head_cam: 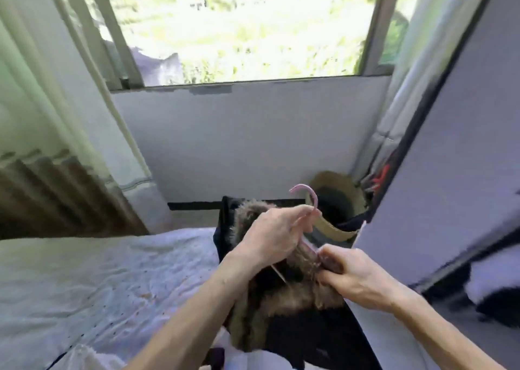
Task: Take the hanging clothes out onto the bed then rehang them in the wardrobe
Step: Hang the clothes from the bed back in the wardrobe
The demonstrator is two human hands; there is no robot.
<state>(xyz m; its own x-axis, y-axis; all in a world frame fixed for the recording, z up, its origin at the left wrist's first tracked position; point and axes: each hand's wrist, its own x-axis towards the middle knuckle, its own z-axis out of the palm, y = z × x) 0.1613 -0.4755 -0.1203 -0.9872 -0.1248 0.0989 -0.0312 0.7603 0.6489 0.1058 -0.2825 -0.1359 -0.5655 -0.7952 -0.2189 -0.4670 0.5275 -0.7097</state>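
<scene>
The left hand (270,237) is closed round the neck of the pink hanger (308,193), just below its hook, with the fingers curled; the right hand (357,276) is pinched on the fur-trimmed collar of the dark coat (304,333), which is held up over the near edge of the bed (98,285), just beside the wardrobe (450,158).

The hanger seems to be only partly seated in the collar (a thin bare arm of it is seen under the left wrist); if the collar is let go before that arm is worked fully in, the coat is likely to slide off one side and drop, since it looks heavy. The hook could also be snagged in the fur if the hanger is twisted.

Just beyond the hands a woven basket (332,229) is stood against the wall, between bed and wardrobe; something dark is draped over its rim and its inside is in shadow, so its contents cannot be told. In the wardrobe's lower opening a white and dark folded pile (489,282) is seen; red things (380,178) are glimpsed at its corner, too small to be named.
</scene>
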